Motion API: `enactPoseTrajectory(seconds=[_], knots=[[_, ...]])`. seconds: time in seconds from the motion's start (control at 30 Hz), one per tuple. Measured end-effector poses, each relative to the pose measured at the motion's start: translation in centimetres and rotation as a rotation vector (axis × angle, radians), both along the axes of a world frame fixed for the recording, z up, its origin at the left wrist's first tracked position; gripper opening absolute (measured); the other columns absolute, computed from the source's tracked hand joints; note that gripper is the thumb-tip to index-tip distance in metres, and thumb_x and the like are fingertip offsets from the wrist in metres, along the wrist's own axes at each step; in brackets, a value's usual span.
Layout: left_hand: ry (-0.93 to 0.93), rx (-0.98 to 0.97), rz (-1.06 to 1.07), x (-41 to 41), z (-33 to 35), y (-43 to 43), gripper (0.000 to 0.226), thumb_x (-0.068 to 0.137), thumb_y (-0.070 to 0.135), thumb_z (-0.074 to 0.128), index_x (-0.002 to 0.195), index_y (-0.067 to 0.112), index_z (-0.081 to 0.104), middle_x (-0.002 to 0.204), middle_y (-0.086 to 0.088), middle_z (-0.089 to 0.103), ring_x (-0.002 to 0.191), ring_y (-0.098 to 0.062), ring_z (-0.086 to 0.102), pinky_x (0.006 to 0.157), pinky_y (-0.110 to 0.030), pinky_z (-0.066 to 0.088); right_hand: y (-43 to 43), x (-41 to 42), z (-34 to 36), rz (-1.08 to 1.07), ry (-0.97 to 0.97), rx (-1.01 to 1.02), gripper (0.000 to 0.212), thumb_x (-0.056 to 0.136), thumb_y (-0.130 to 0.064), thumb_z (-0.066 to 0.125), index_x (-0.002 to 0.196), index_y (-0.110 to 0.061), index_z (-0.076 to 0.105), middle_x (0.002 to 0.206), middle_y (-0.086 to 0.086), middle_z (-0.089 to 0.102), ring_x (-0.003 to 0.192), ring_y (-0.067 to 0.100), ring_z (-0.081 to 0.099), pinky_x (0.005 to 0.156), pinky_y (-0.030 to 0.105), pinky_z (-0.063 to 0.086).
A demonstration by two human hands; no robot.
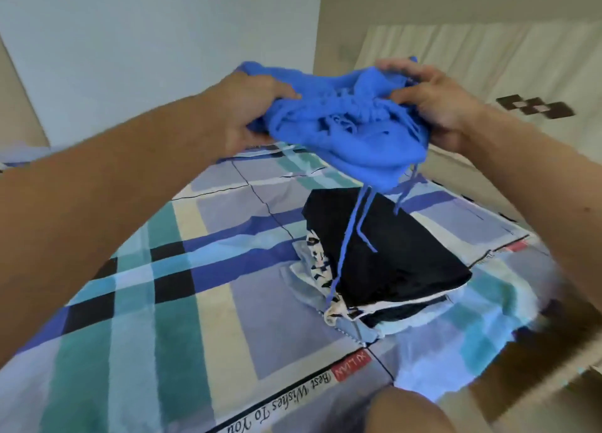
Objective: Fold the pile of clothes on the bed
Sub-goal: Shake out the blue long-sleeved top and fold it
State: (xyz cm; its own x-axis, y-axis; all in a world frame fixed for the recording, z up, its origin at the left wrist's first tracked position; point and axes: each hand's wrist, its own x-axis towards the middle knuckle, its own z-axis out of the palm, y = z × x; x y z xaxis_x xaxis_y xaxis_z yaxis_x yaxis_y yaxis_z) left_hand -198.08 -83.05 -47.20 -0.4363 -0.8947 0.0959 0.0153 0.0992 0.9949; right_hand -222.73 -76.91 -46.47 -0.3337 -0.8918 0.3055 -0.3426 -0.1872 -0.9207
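Observation:
A bright blue garment (345,129) with dangling drawstrings is held bunched in the air above the bed. My left hand (247,110) grips its left side and my right hand (433,103) grips its right side. Below it on the checked bedsheet (182,269) lies a stack of folded clothes (387,253), with a black piece on top and white, patterned and light blue pieces under it. The blue strings hang down over the black piece.
A pale wall stands behind the bed at the left. White fabric with a dark square pattern (534,106) lies at the right. My knee (410,413) shows at the bottom edge. The bed's right edge runs near the stack.

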Motion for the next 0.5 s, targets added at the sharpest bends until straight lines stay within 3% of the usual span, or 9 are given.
enactPoseTrajectory(seconds=[0.07,0.2,0.3,0.37,0.43,0.5], knots=[[0.037,-0.004,-0.033,-4.2,1.0,-0.1,0.008,0.091,0.01,0.063,0.093,0.015,0.057,0.062,0.004,0.06,0.053,-0.009,0.054,0.052,-0.019,0.055,0.4,-4.0,1.2,-0.051,0.001,-0.012,0.047,0.089,0.008,0.051,0.129,-0.014,0.06,0.117,0.01,0.066,0.1,0.023,0.065,0.093,0.037,0.055],[0.002,0.068,-0.03,-10.6,-3.3,1.2,0.012,0.091,0.006,0.062,0.097,0.013,0.053,0.081,-0.003,0.061,0.051,-0.009,0.057,0.051,-0.025,0.058,1.7,-9.3,-2.7,-0.123,-0.018,0.11,0.045,0.09,0.012,0.047,0.119,-0.02,0.061,0.106,0.007,0.068,0.081,0.016,0.068,0.073,0.029,0.059],[-0.138,0.232,-0.02,-12.0,-11.0,3.3,0.021,0.091,0.002,0.064,0.087,0.014,0.047,0.084,-0.006,0.059,0.063,-0.013,0.057,0.048,-0.029,0.056,2.5,-11.5,-10.7,-0.134,0.029,0.349,0.045,0.083,0.007,0.055,0.114,-0.024,0.066,0.125,0.025,0.063,0.092,0.033,0.063,0.086,0.047,0.054],[-0.171,0.293,0.011,-11.7,-15.0,4.2,0.02,0.088,0.003,0.069,0.089,0.014,0.052,0.093,-0.011,0.065,0.068,-0.016,0.062,0.051,-0.029,0.058,3.0,-12.1,-14.9,-0.134,0.045,0.454,0.044,0.089,0.008,0.054,0.112,-0.027,0.067,0.123,0.028,0.064,0.1,0.046,0.065,0.094,0.061,0.051],[-0.193,0.29,0.023,-11.1,-16.3,4.0,0.025,0.084,0.009,0.074,0.102,0.013,0.056,0.103,-0.01,0.068,0.075,-0.017,0.066,0.057,-0.031,0.059,3.3,-12.2,-16.4,-0.14,-0.046,0.453,0.046,0.092,0.011,0.047,0.113,-0.025,0.066,0.121,0.024,0.066,0.105,0.045,0.065,0.093,0.057,0.054],[-0.253,0.262,0.003,-10.5,-15.4,3.7,0.052,0.082,0.017,0.08,0.122,0.012,0.047,0.112,-0.003,0.062,0.087,-0.018,0.065,0.066,-0.033,0.057,3.2,-12.5,-16.2,-0.147,-0.012,0.452,0.05,0.089,0.014,0.044,0.119,-0.021,0.064,0.116,0.02,0.067,0.095,0.036,0.066,0.085,0.048,0.053]])
